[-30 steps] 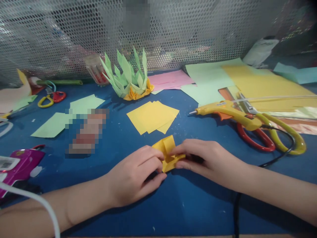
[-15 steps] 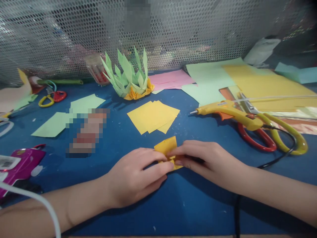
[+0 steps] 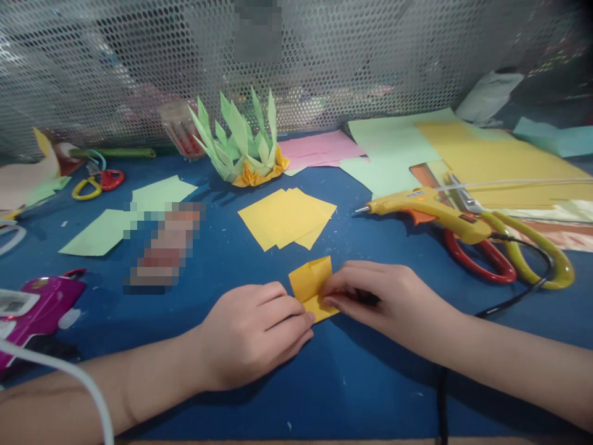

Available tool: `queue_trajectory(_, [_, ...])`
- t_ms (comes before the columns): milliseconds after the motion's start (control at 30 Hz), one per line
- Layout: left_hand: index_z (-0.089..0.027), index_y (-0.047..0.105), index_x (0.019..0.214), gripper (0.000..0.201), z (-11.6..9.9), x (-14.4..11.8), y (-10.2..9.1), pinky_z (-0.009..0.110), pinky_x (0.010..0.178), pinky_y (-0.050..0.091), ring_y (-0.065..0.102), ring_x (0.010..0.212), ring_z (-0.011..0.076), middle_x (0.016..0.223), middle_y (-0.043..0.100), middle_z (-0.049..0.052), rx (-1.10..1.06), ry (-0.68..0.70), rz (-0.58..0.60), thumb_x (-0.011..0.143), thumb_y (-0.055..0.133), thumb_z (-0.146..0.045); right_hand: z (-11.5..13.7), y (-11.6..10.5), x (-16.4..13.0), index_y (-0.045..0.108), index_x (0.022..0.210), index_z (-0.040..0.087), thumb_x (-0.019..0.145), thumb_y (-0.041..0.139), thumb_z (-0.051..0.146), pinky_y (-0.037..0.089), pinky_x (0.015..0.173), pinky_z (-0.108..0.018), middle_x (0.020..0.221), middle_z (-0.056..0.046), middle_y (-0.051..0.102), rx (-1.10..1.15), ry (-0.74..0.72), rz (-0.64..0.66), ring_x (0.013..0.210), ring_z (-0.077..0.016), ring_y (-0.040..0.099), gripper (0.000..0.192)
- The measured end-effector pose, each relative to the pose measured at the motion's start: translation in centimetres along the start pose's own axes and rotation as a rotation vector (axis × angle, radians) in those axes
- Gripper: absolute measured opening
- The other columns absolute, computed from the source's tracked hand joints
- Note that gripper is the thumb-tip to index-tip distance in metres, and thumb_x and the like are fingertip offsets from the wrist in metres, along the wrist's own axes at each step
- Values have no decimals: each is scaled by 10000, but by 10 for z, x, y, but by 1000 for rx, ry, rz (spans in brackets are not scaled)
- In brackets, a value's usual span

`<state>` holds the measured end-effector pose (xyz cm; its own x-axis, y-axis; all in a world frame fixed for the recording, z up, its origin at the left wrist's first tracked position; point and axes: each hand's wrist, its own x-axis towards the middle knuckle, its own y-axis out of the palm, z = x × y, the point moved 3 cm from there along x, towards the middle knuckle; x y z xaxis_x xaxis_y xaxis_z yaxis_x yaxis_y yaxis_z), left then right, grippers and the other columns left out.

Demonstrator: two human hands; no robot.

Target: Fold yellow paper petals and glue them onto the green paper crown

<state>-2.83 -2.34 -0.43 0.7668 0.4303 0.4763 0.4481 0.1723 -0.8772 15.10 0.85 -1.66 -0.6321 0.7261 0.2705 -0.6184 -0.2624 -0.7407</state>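
A small piece of yellow paper [image 3: 311,277], creased by folds, lies on the blue table between my hands, its far half standing up. My left hand [image 3: 262,334] is closed on its left edge, fingertips at the near corner. At the right edge, my right hand [image 3: 377,296] pinches the paper between thumb and fingers. Just beyond is a small stack of flat yellow paper squares [image 3: 285,219]. Behind that stands a folded-paper piece with green pointed leaves [image 3: 241,136] and orange paper flowers [image 3: 250,176] along its base.
A yellow glue gun [image 3: 426,207] lies across large scissors [image 3: 482,259] on the right, its black cord trailing to the front edge. Green sheets [image 3: 97,232], small scissors [image 3: 99,184] and a purple packet [image 3: 49,303] are on the left. Pink paper [image 3: 319,148] lies behind.
My left fingers have drawn back from the middle of the yellow paper to its left edge. The flat lower part now shows, and the upright half is more visible.
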Motion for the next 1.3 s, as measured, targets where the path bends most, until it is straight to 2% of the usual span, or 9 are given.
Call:
queue_trajectory(233, [-86,682,882,149,-9,-3,-2,306,495,544,633,619,174,782,730,55,118,119,0,831,625,-214,1,2,0,604,802,181,847,586,143,429,561,-183,710,8,559,-67,-37,-37,630,-90,519,62])
queue_trajectory(367, [-58,685,887,165,-10,-5,-2,322,474,539,621,614,192,782,724,80,88,167,42,828,607,-191,1,2,0,602,807,187,862,562,150,449,572,-190,718,2,560,-73,-28,-24,643,-99,531,78])
queue_trajectory(467, [-52,688,890,166,-9,-3,-1,321,480,536,605,599,188,763,711,87,59,162,94,839,577,-164,1,2,-1,620,841,186,892,514,172,478,625,-212,769,-22,573,-71,-38,12,701,-118,552,118])
queue_trajectory(600, [-47,681,897,187,-10,0,-3,309,479,528,603,601,182,738,691,91,73,152,114,865,531,-154,3,2,-1,646,923,174,930,438,189,491,684,-243,887,-65,580,-74,-124,29,793,-138,552,209])
queue_trajectory(767, [-52,680,881,177,-11,0,-3,307,454,501,584,576,181,704,678,86,76,133,107,859,537,-154,10,0,-3,672,891,191,935,431,159,427,666,-265,841,-40,595,-225,-340,34,757,-136,501,247])
queue_trajectory(1000, [-45,660,920,178,-9,-3,-3,298,478,507,595,597,173,729,676,93,63,134,114,863,528,-149,7,-10,-1,684,904,186,948,414,169,388,693,-307,869,-49,629,-287,-469,151,792,-154,482,274])
queue_trajectory(1167, [-48,656,925,171,-9,-2,-3,305,503,516,604,608,174,766,688,101,53,130,125,860,532,-147,1,-23,-1,677,807,183,896,406,83,397,701,-327,900,-66,645,-275,-474,152,796,-168,473,302])
queue_trajectory(1300, [-64,663,936,203,-7,-1,-4,301,522,527,609,614,169,777,690,92,4,94,152,878,489,-151,-2,-25,-1,645,753,192,867,410,65,421,704,-322,888,-65,642,-258,-437,150,783,-166,465,290])
